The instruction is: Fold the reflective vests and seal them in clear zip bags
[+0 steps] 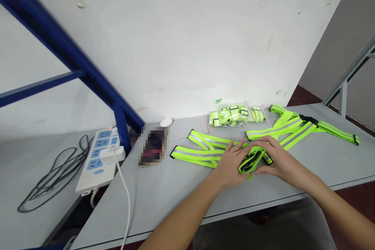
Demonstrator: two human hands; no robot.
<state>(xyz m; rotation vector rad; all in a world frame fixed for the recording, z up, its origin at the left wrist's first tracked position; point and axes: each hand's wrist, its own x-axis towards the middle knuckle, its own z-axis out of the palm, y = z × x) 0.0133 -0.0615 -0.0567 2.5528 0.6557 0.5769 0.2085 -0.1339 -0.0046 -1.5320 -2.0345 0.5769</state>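
Note:
Between my two hands is a rolled-up neon yellow reflective strap point(252, 159), with black parts showing inside the roll. My left hand point(231, 164) is closed round its left side. My right hand point(277, 160) grips it from the right, the thumb low and the fingers over the top. Flat on the table behind my left hand lies a strap harness point(199, 151) with grey reflective stripes and black buckles. Another strap harness point(288, 125) with a black clip is spread out behind my right hand.
Clear plastic bags of folded yellow straps point(231, 116) lie against the wall. A blurred-out phone-like object point(154, 146) and a white oval object point(166, 122) are at the table's left. Beyond a blue metal frame point(96, 82) lies a power strip point(98, 160) with cables.

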